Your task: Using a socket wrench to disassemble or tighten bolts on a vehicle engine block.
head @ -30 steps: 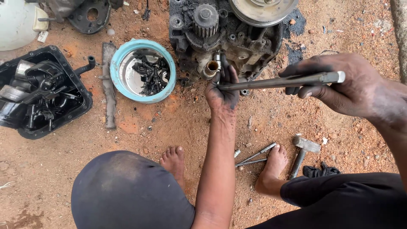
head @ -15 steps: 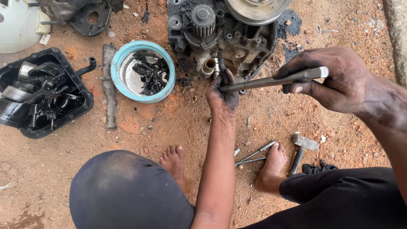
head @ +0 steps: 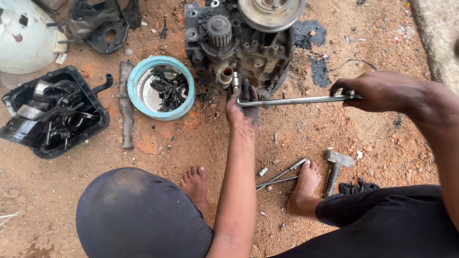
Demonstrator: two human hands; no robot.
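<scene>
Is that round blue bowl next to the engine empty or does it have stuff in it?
Not empty. The blue bowl sits upright on the dirt, holding a heap of small dark greasy parts; bare shiny bottom shows beside them.

1. Bare arms all the way, no sleeves or gloves on the left hand point(head: 241, 107) or right hand point(head: 377, 91).
2. Dark trousers point(head: 382, 224), knees bent.
3. Barefoot, both feet point(head: 303, 186) dusty.

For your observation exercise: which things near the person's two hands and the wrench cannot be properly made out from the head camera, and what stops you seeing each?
Head view:
- Wrench handle end: wrapped by the right hand.
- The fastener on the engine block that the socket end meets: covered by the socket and left hand.
- Pulley: top cut off by the frame edge.
- Small parts in the blue bowl: too small and dark to identify.
- Oil pan contents: black on black.
</scene>
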